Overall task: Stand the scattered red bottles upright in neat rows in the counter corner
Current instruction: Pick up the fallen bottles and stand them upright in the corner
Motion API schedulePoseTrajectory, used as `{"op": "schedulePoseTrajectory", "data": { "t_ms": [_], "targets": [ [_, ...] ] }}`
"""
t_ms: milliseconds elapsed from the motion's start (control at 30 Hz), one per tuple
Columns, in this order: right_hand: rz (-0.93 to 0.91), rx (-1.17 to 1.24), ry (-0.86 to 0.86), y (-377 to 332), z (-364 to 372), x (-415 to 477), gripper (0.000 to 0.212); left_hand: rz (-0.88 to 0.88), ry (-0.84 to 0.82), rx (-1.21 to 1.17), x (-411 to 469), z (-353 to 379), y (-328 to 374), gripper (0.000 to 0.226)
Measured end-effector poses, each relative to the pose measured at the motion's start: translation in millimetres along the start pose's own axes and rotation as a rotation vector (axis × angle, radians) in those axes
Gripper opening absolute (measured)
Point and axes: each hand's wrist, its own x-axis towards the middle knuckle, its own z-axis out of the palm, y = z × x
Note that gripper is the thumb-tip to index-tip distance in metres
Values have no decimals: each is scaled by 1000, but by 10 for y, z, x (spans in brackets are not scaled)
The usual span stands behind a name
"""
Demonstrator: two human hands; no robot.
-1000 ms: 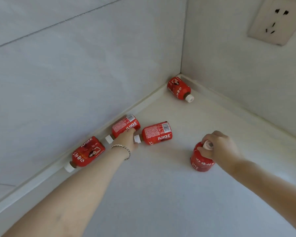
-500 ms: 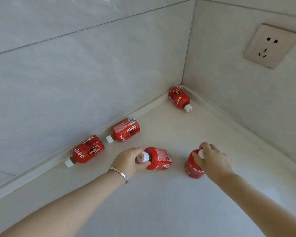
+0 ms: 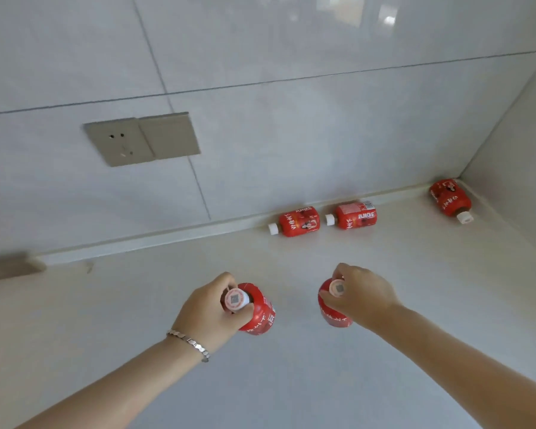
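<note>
Now the fingers (image 3: 229,281) of the left hand (image 3: 212,311) are clenched round the neck of one red bottle (image 3: 259,317), just under its white cap (image 3: 236,300), and the right hand (image 3: 361,294) pinches a second bottle (image 3: 333,314) the same way at its cap (image 3: 338,287). Both bottles are upright, or nearly so, near each other in the open middle of the table (image 3: 291,382); whether their bases touch it cannot be told.

By my reckoning the task has barely begun. No row is formed, and three bottles remain on their sides along the wall strip: one (image 3: 299,221) and another (image 3: 356,215) just beside each other, and a third (image 3: 449,198) lying in the very corner, well apart from the hands.

Half a second back the left bottle was tipped with its cap toward the camera; it is now raised, and the view has swung left, bringing a wall socket (image 3: 141,139) into sight.
</note>
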Motion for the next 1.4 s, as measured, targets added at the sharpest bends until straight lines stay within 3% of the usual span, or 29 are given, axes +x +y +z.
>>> {"op": "schedulePoseTrajectory", "data": {
  "t_ms": [267, 600, 833, 1033, 1200, 1300, 1400],
  "targets": [
    [-245, 14, -175, -2504, 1034, -464, 38, -288, 136, 54, -1182, -1576, -1981, 31],
    [-311, 89, -270, -5113, 2413, -988, 36, -497, 307, 73, -2170, -3387, -4057, 41],
    [-309, 102, -276, -6110, 2917, -992, 36, -695, 484, -57, -2131, -3952, -5070, 32],
    [-351, 117, -233, -6857, 3186, -752, 39, -808, 450, -55, -1987, -4100, -5565, 19],
    [-333, 153, -237, -7322, 3456, -444, 45, -762, 388, -8, -1998, -4150, -5671, 29],
    [-311, 194, -251, -7425, 3556, -379, 42, -671, 403, 80, -2111, -4147, -5619, 47],
    [-293, 238, -234, -7357, 3503, -369, 38, -570, 372, 111, -2168, -4150, -5467, 40]
  ]
}}
